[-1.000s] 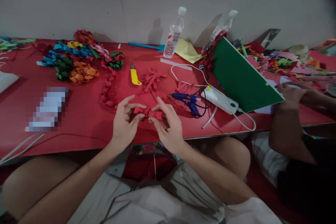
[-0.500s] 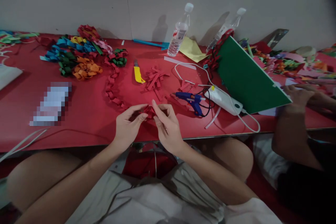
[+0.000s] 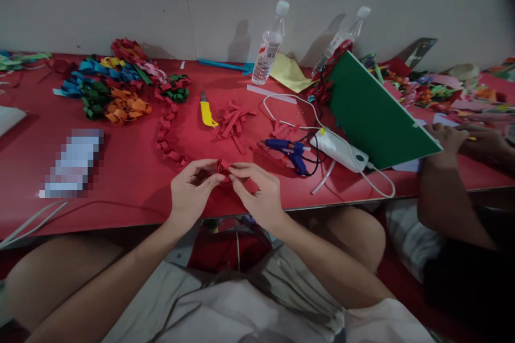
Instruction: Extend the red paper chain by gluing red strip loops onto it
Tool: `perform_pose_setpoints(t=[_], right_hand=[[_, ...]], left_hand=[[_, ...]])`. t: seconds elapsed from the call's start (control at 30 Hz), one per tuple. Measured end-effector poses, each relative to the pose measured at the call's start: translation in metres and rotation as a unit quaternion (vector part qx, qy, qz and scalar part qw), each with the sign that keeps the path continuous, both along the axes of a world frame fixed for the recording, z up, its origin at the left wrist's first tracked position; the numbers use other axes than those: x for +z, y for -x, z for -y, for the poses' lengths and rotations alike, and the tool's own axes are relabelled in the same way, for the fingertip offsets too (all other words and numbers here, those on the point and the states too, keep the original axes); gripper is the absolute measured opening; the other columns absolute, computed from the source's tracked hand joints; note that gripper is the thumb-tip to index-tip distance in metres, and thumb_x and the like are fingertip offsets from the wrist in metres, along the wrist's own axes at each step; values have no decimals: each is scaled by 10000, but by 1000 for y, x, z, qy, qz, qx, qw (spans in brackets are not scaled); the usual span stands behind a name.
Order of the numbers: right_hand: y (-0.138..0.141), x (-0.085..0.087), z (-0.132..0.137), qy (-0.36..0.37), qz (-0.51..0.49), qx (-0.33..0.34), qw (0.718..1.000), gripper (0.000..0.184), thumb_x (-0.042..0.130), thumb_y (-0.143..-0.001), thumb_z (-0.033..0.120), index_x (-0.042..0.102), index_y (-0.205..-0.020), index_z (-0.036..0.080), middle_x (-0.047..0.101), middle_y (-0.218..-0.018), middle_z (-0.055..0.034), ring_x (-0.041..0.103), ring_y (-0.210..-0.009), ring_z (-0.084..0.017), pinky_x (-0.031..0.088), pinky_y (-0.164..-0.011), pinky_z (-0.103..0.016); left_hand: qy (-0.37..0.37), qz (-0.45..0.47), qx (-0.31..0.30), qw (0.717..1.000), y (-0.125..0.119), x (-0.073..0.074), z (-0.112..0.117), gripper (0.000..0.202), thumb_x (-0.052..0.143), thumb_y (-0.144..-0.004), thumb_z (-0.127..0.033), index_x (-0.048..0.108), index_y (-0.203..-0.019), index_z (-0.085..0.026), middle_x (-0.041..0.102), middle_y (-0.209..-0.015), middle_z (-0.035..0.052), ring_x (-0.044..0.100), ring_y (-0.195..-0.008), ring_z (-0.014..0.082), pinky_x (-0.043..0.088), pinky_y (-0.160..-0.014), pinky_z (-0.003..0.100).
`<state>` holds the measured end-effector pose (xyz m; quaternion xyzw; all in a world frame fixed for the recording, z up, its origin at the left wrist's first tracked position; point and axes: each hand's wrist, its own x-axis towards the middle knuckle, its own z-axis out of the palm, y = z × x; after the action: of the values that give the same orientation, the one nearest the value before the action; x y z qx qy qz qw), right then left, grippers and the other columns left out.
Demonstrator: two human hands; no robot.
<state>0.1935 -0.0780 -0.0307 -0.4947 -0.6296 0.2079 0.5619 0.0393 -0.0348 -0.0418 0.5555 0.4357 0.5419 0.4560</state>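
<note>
Red paper strip point(image 3: 222, 170), seemingly lengthwise left-to-right, pinched between left hand point(image 3: 189, 193) and right hand point(image 3: 259, 195).

Red table point(image 3: 120, 171), against a grey wall:
- two water bottles point(image 3: 268, 51) point(image 3: 341, 37), upright at the back
- yellow paper point(image 3: 287, 74) between them
- heap of coloured paper chains point(image 3: 112, 86), far left
- yellow cutter point(image 3: 206, 113) beside loose red strips point(image 3: 233, 118)
- blue glue gun point(image 3: 289, 149) touching a white power strip point(image 3: 341, 150)
- tilted green board point(image 3: 374, 107)
- co-worker's hand point(image 3: 450, 136), right edge
</note>
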Motion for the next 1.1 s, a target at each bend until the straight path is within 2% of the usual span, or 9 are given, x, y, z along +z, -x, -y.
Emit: perform_pose_setpoints(t=[0.13, 0.3, 0.43, 0.53, 0.63, 0.73, 0.83, 0.97, 1.1], right_hand=[[-1, 1, 0, -13, 40, 2, 999, 139, 613, -894, 172, 716, -971, 226, 759, -989, -63, 717, -968, -178, 577, -894, -319], [-2, -2, -2, 9, 78, -23, 997, 338, 554, -885, 138, 661, -1196, 214, 749, -1079, -49, 720, -894, -148, 586, -855, -275], [-2, -4, -3, 25, 59, -58, 996, 302, 560, -883, 141, 700, -1143, 200, 767, -978, -30, 702, -735, -119, 588, -703, -231], [-3, -5, -3, 13, 59, -58, 997, 293, 548, -878, 102, 738, -1073, 210, 768, -933, -24, 690, -705, -115, 578, -650, -224], [-5, -5, -4, -17, 76, -46, 996, 321, 532, -899, 92, 747, -1086, 239, 766, -975, -28, 713, -805, -127, 602, -751, -246], [-8, -4, -2, -29, 116, -6, 993, 370, 495, -955, 115, 694, -1231, 261, 738, -1121, -47, 709, -994, -135, 590, -905, -272], [-10, -5, -1, -33, 142, 22, 989, 399, 455, -984, 108, 653, -1300, 250, 720, -1194, -62, 686, -1086, -140, 570, -958, -288], [-10, -7, -2, -40, 135, 14, 990, 338, 519, -981, 137, 685, -1245, 266, 753, -1139, -42, 713, -1008, -151, 576, -880, -315], [-9, -5, -4, -33, 123, -2, 992, 200, 612, -951, 194, 742, -1088, 260, 786, -1007, -24, 732, -906, -160, 557, -815, -325]], left_hand=[[3, -7, 9, 1000, 0, 0, 0, 340, 823, -714, -370, 718, -971, -174, 725, -834, 35, 684, -762, 148, 584, -700, 259], [-24, -46, 1, 999, 0, 0, 4, 282, 800, -754, -334, 729, -979, -181, 733, -886, 34, 690, -796, 137, 580, -742, 240], [-70, -102, -53, 991, 0, 1, 9, 212, 768, -803, -280, 742, -1002, -211, 726, -939, 28, 678, -829, 121, 558, -758, 217], [-83, -97, -52, 990, 0, 3, 10, 200, 752, -819, -261, 734, -1013, -212, 721, -964, 28, 676, -859, 119, 557, -777, 212], [-59, -83, -37, 994, -2, 3, 9, 208, 751, -817, -268, 719, -1009, -193, 724, -948, 30, 686, -852, 123, 570, -787, 219], [-54, -70, -30, 996, -2, 3, 7, 232, 746, -820, -287, 710, -1026, -186, 732, -970, 40, 698, -872, 133, 578, -812, 235], [-59, -62, -6, 996, -1, 4, 5, 265, 760, -805, -316, 711, -1025, -176, 742, -963, 47, 707, -857, 139, 585, -799, 239], [-62, -71, 9, 996, 0, 6, 5, 272, 776, -785, -329, 717, -996, -167, 748, -905, 44, 708, -788, 132, 586, -727, 219], [-46, -61, 5, 997, 0, 7, 5, 256, 769, -794, -314, 714, -995, -165, 756, -918, 47, 710, -792, 125, 587, -735, 213]])
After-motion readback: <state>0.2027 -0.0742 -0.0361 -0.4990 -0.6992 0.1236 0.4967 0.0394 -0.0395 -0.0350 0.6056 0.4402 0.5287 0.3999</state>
